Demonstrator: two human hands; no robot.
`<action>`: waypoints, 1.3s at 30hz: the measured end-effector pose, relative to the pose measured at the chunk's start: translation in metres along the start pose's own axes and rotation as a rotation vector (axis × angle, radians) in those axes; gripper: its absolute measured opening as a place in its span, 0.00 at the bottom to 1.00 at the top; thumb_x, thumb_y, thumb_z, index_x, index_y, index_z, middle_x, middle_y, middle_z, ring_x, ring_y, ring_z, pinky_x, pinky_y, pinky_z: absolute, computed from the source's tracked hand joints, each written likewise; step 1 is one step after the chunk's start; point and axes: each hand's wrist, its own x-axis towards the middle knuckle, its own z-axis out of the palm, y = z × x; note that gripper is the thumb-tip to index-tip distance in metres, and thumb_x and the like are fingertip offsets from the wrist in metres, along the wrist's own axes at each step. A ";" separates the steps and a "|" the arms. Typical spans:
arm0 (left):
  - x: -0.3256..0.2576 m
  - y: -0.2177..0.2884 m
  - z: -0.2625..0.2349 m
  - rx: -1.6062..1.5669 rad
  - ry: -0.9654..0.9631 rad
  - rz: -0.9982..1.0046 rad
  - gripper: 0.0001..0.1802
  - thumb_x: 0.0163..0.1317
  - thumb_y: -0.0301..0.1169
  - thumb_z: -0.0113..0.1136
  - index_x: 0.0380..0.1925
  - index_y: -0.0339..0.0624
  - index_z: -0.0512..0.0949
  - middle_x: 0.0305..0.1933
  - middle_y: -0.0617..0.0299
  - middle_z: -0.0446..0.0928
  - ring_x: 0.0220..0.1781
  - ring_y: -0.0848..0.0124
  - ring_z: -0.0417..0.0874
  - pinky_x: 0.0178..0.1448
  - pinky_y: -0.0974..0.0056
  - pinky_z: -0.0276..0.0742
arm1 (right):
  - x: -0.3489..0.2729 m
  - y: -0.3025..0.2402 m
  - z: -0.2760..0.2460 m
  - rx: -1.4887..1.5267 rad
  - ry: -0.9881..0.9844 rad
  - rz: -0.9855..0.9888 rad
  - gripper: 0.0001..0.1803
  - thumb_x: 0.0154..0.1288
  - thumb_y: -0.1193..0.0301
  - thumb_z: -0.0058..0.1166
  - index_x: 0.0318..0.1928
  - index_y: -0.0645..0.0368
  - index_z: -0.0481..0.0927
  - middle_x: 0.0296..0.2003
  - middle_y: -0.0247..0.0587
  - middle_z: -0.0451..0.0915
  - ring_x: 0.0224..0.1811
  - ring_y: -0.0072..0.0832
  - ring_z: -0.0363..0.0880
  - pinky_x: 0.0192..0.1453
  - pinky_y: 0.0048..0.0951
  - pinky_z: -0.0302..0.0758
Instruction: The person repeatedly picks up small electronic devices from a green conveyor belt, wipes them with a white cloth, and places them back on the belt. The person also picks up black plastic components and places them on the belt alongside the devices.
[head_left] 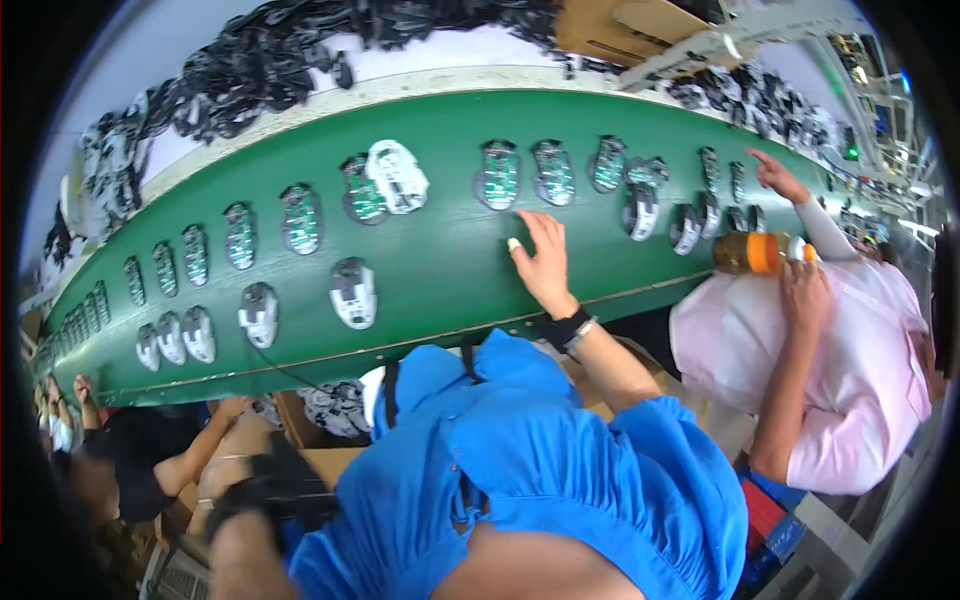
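My right hand [543, 258] hovers over the near half of a green conveyor belt [440, 265], fingers apart and nothing in them. A pale wrap shows on one digit. Nearest to it are two mouse-shaped dark shells with green circuit boards, one shell [498, 175] and another shell [553, 173]. Farther left, a white mouse-shaped cover [397, 177] overlaps a board-fitted shell [362, 188]. A white-and-grey mouse cover [353, 293] lies nearer me. My left hand [238, 455] is low at the left, off the belt, beside cardboard; motion smears its fingers, so its grip is unclear.
Several more board-fitted shells [240, 235] and covers [259, 315] line the belt. Heaps of dark parts [250, 85] lie beyond its far edge. At right a co-worker in pink holds an orange-banded jar [752, 253]; at left another person sits near an open carton [300, 420].
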 end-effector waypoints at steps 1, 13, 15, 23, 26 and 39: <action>-0.024 -0.006 0.001 -0.006 -0.028 -0.040 0.09 0.57 0.25 0.51 0.29 0.31 0.79 0.32 0.51 0.80 0.32 0.62 0.82 0.38 0.59 0.80 | 0.005 -0.007 0.003 0.015 -0.011 -0.030 0.28 0.51 0.76 0.60 0.56 0.57 0.74 0.51 0.45 0.74 0.56 0.44 0.69 0.63 0.41 0.66; -0.254 -0.148 -0.051 1.643 1.039 -1.231 0.46 0.46 0.33 0.71 0.64 0.34 0.58 0.64 0.38 0.58 0.68 0.44 0.55 0.71 0.48 0.53 | 0.155 -0.102 0.087 -0.226 -0.468 -0.186 0.38 0.48 0.66 0.66 0.61 0.59 0.68 0.51 0.50 0.73 0.52 0.40 0.74 0.51 0.39 0.77; -0.259 -0.165 -0.055 1.656 0.911 -1.296 0.47 0.45 0.33 0.72 0.65 0.37 0.58 0.65 0.38 0.56 0.68 0.42 0.55 0.70 0.46 0.53 | 0.138 -0.106 0.096 -0.283 -0.516 -0.204 0.42 0.47 0.64 0.67 0.64 0.58 0.65 0.54 0.53 0.69 0.56 0.45 0.70 0.55 0.42 0.74; -0.272 -0.147 -0.066 1.855 0.521 -1.502 0.37 0.49 0.25 0.60 0.63 0.52 0.67 0.68 0.40 0.54 0.69 0.43 0.56 0.71 0.43 0.52 | 0.106 -0.068 0.076 0.685 -0.480 0.433 0.35 0.56 0.72 0.57 0.66 0.60 0.64 0.48 0.45 0.77 0.47 0.34 0.78 0.52 0.32 0.76; -0.291 -0.138 -0.085 2.119 0.451 -1.475 0.36 0.51 0.20 0.52 0.64 0.54 0.67 0.67 0.40 0.57 0.68 0.44 0.59 0.70 0.44 0.54 | 0.097 -0.082 0.059 1.229 -0.745 0.750 0.27 0.65 0.72 0.48 0.64 0.65 0.65 0.48 0.40 0.79 0.44 0.25 0.80 0.44 0.29 0.81; -0.188 -0.117 -0.123 1.576 0.143 -0.751 0.50 0.32 0.31 0.75 0.63 0.49 0.64 0.61 0.40 0.65 0.58 0.43 0.71 0.56 0.45 0.70 | 0.131 -0.145 0.046 1.156 -1.527 0.764 0.21 0.68 0.55 0.46 0.41 0.62 0.81 0.34 0.38 0.83 0.34 0.25 0.82 0.31 0.26 0.78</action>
